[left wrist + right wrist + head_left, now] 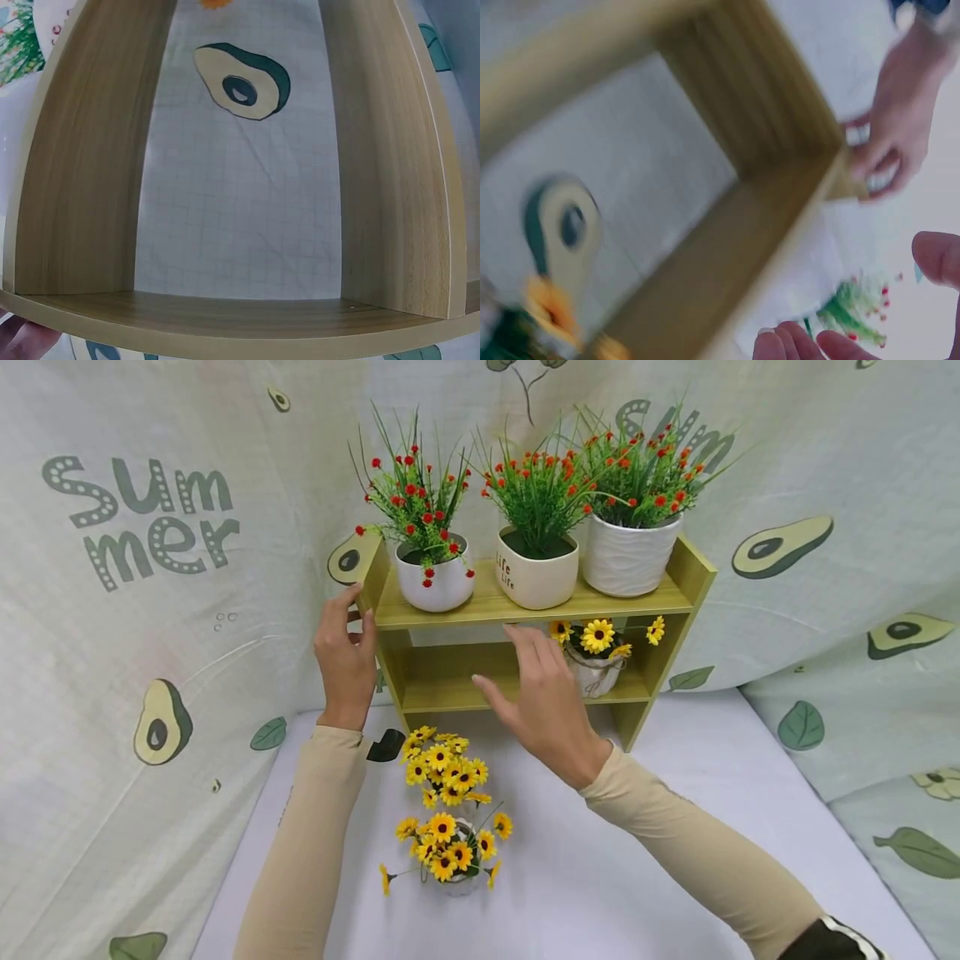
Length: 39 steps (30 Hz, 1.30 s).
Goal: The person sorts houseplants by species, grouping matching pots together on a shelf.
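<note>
A two-tier wooden shelf (465,697) stands at the back of the table. At its upper left corner, my left hand (347,664) grips the side panel; in the right wrist view this hand (904,112) holds the shelf's corner. My right hand (543,697) hovers before the lower tier, fingers extended, thumb apart, nothing held. Behind it on that tier, at the right, sits a potted sunflower plant (597,635), partly hidden. On top stand a white pot of red flowers (435,585), a cream pot (536,581) and a ribbed white pot (633,560).
Two bunches of yellow sunflowers (446,768) stand on the white table (600,877) in front of the shelf, the nearer sunflowers (442,852) in a pale pot. A printed avocado cloth (165,635) hangs behind. Beside the left wrist shows a black piece (386,746).
</note>
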Each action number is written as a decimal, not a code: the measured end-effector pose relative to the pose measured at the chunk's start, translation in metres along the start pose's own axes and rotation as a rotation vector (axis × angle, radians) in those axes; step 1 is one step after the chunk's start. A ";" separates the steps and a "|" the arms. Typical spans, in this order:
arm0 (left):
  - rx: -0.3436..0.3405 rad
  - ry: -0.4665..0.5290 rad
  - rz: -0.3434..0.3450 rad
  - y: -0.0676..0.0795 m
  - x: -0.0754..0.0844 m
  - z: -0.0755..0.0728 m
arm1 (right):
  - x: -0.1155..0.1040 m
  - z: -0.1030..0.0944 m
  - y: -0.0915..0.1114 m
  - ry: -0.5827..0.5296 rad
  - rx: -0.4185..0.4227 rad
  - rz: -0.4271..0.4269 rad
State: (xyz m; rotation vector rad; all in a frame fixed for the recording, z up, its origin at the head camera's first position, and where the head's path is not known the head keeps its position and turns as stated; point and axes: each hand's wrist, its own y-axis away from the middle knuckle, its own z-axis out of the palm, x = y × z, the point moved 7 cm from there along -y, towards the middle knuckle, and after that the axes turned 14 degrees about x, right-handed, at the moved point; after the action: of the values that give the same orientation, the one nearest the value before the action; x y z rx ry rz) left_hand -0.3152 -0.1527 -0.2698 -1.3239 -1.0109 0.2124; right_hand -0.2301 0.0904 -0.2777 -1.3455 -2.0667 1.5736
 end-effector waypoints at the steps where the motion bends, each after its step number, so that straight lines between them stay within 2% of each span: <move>1: 0.001 0.000 0.001 0.000 0.000 0.000 | 0.001 0.000 0.011 -0.008 -0.012 0.000; 12: -0.004 0.003 0.004 0.000 0.000 0.000 | 0.027 0.021 0.133 0.019 -0.233 0.052; 17: -0.005 0.008 0.005 -0.001 0.001 0.000 | 0.044 0.033 0.174 0.036 -0.316 0.118; 22: -0.002 0.005 0.003 -0.001 0.000 0.000 | 0.061 0.051 0.210 0.049 -0.466 0.216; 27: 0.001 0.010 0.007 0.000 0.000 0.000 | 0.065 0.066 0.235 0.019 -0.611 0.265; 32: 0.003 0.015 0.011 0.000 0.001 0.000 | 0.059 0.075 0.250 -0.086 -0.717 0.285; 39: -0.001 0.013 0.011 -0.001 0.001 0.000 | 0.054 0.084 0.259 -0.273 -0.771 0.384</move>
State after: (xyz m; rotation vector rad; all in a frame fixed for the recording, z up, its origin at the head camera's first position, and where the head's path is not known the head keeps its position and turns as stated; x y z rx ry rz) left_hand -0.3149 -0.1526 -0.2687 -1.3300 -0.9934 0.2118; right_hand -0.1772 0.0794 -0.5502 -1.9505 -2.9011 1.1441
